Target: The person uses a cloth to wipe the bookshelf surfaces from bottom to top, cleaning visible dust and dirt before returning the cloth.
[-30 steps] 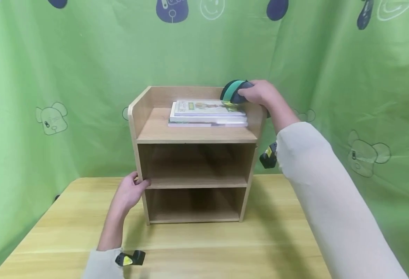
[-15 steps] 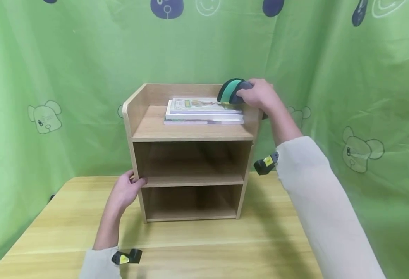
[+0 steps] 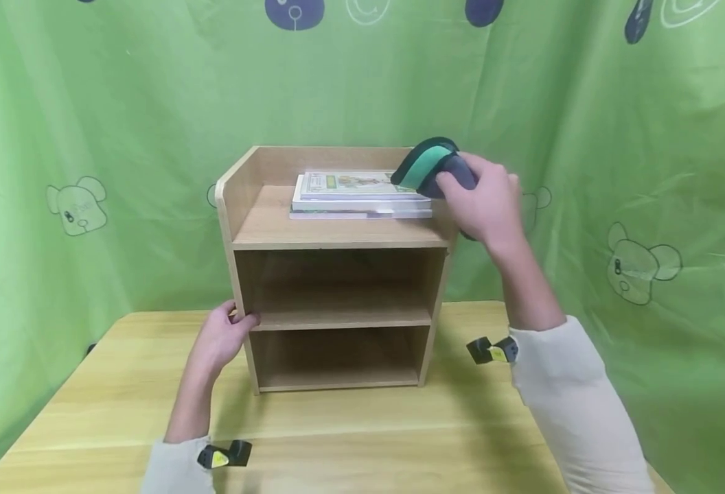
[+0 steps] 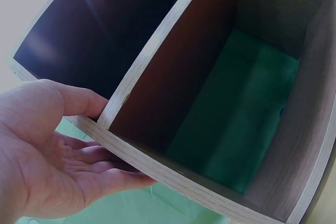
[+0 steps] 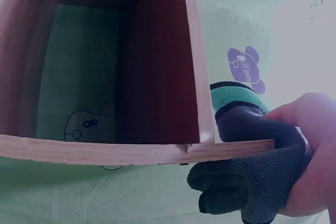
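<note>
A dark grey fuzzy glove [image 3: 426, 168] with a black-edged green band is in my right hand [image 3: 489, 202], pinched between thumb and fingers. It is folded over the front edge of the right side panel [image 5: 236, 149] of a small wooden shelf [image 3: 338, 245]. In the right wrist view, the green band lies on one side of the panel and finger-like lobes on the other. My left hand [image 3: 222, 336] grips the shelf's left side panel [image 4: 168, 177], thumb at the middle board [image 4: 149, 51] and the other fingers behind the panel.
Several thin books [image 3: 362, 195] lie stacked on the top board, right of its middle. The shelf stands upright on a light wood table [image 3: 338, 439]. A green printed curtain [image 3: 171, 103] hangs behind and at both sides.
My right hand has come forward and down along the top of the right side panel with the glove. The left hand keeps its grip on the shelf.
</note>
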`<state>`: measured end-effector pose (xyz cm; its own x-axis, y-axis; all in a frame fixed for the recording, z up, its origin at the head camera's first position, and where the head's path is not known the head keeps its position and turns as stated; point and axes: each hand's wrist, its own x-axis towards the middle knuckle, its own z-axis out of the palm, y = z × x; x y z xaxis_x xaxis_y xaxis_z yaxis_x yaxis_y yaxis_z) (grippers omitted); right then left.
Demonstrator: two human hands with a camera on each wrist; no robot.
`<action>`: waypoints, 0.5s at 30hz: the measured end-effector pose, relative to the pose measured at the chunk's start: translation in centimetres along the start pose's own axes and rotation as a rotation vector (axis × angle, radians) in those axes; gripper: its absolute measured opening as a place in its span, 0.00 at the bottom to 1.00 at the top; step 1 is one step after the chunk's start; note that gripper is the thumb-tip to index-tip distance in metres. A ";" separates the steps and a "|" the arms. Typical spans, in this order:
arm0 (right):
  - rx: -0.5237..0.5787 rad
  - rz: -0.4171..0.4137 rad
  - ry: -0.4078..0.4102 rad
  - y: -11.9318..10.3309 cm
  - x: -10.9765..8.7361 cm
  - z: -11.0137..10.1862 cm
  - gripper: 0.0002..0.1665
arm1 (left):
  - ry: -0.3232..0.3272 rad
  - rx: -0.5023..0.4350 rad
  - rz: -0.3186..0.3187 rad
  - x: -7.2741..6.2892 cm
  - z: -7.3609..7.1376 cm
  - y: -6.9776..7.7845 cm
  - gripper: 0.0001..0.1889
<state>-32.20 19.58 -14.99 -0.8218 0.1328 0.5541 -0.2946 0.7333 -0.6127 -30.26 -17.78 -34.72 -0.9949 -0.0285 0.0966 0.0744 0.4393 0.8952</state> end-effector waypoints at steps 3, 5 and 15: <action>0.037 -0.025 0.045 0.0 -1.0 0.0 0.31 | 0.002 -0.001 0.001 -0.1 -0.1 0.1 0.28; 0.060 -0.033 0.082 0.2 -1.5 0.2 0.33 | 0.000 0.000 -0.002 -0.1 -0.1 0.1 0.28; 0.216 -0.282 0.444 3.2 -3.4 4.0 0.33 | -0.002 -0.006 0.010 -0.2 0.0 0.1 0.28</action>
<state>-32.26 18.82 -21.08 -0.4266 0.2537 0.8681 -0.6044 0.6341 -0.4823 -30.03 -17.70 -34.66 -0.9943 -0.0221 0.1046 0.0847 0.4343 0.8968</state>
